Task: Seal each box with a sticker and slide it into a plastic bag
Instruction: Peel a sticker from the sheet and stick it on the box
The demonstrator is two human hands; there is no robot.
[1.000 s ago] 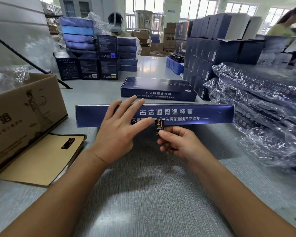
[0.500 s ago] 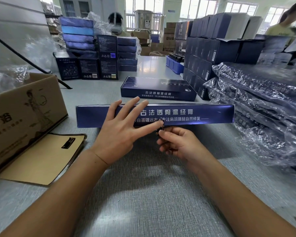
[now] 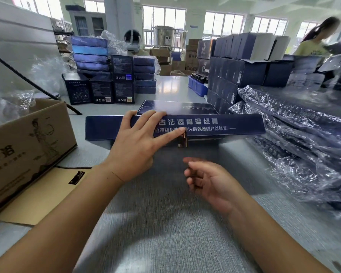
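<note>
One sticker (image 3: 182,140) is seemingly sitting on the lower edge of the blue box (image 3: 224,125) on the table (image 3: 165,233). My left hand (image 3: 134,148) is pressing the box with flat, spread fingers, and my right hand (image 3: 211,182) is hanging loosely curled, empty. Bagging is waiting.

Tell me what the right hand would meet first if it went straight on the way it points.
The right hand points up-left; probably the sticker on the long blue box's front edge, beside the left hand's thumb. Depth is unclear.
</note>
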